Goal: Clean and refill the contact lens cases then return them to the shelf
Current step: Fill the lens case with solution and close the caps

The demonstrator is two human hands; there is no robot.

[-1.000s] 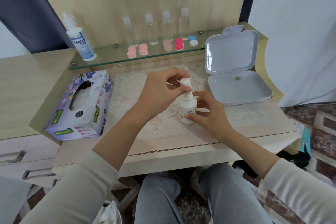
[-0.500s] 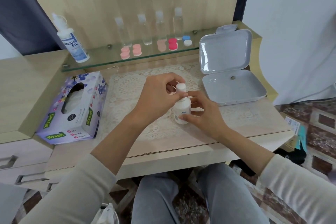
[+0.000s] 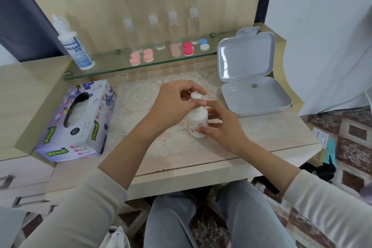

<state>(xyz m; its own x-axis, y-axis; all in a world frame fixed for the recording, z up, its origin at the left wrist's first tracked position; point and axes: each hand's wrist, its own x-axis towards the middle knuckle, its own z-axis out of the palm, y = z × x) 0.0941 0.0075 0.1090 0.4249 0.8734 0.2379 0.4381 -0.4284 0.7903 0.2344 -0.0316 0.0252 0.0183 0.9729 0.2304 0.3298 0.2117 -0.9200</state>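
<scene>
The small white bottle [image 3: 198,125] stands upright on the lace mat [image 3: 141,98], the right hand [image 3: 223,127] curled round its body. The left hand [image 3: 171,106] pinches the cap [image 3: 196,95], now raised clear of the neck toward 11 o'clock; half a second ago it sat lower. The lens cases [image 3: 188,48] lie on the glass shelf [image 3: 104,66] at 12 o'clock, and the open grey box [image 3: 255,96] at 2.
</scene>
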